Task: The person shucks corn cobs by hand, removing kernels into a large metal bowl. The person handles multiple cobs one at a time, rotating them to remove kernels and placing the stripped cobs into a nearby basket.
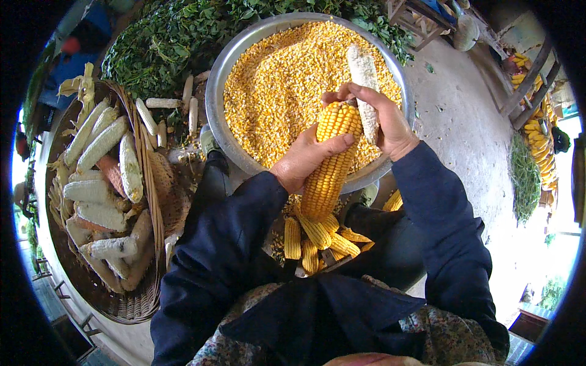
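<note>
My left hand grips a full ear of yellow corn around its middle, thumb across the kernels. Under my right hand, a pale bare corncob lies against the palm, pointing away from me, while the fingers curl over the ear's far tip. Both hands are above a wide metal basin filled with loose corn kernels. More yellow ears lie in a pile between my legs, below the basin's near edge. The ear hides part of that pile.
A woven basket with several stripped cobs stands at the left. A few cobs lie on the floor between basket and basin. Green leafy stems are heaped beyond. Wooden frames and hanging ears are at the right.
</note>
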Demonstrator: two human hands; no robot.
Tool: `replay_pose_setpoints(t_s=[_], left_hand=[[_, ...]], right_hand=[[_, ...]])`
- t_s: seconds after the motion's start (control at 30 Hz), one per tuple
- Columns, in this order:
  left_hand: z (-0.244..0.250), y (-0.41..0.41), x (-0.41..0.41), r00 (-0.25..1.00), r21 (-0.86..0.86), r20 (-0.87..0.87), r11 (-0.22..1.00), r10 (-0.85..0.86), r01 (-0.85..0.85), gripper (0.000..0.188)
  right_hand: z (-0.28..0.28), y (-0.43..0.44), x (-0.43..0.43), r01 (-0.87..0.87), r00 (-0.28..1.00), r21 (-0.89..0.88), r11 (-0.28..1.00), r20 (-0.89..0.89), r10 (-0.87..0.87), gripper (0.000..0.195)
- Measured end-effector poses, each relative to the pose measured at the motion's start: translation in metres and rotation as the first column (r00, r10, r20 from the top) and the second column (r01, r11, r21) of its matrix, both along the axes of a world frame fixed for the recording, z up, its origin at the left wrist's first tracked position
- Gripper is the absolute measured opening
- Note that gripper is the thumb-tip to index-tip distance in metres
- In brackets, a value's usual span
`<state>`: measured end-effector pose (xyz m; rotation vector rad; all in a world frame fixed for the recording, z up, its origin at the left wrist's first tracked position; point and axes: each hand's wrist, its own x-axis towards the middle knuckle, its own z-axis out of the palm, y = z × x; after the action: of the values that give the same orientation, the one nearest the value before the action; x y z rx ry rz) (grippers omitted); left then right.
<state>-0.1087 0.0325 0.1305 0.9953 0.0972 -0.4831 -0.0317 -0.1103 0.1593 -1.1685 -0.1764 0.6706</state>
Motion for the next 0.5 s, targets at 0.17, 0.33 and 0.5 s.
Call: replay_pose_setpoints(t_s=[0.17,0.33,0.5], left_hand=[[0.013,0.007,-0.004,0.996,-0.040,0.049,0.996,-0.076,0.078,0.059],[0.005,0.007,-0.003,0.917,0.261,0.390,0.965,-0.079,-0.028,0.075],[-0.002,-0.005,0.002,0.912,0.584,0.410,0.775,-0.023,-0.244,0.063]], right_hand=[[0.002,-0.008,-0.002,-0.200,0.922,-0.016,0.980,0.334,0.194,0.046],[0.013,0.001,-0.025,-0.051,0.923,-0.100,0.994,0.376,0.085,0.040],[-0.012,0.010,-0.010,0.141,0.988,0.150,0.979,0.039,-0.148,0.024]])
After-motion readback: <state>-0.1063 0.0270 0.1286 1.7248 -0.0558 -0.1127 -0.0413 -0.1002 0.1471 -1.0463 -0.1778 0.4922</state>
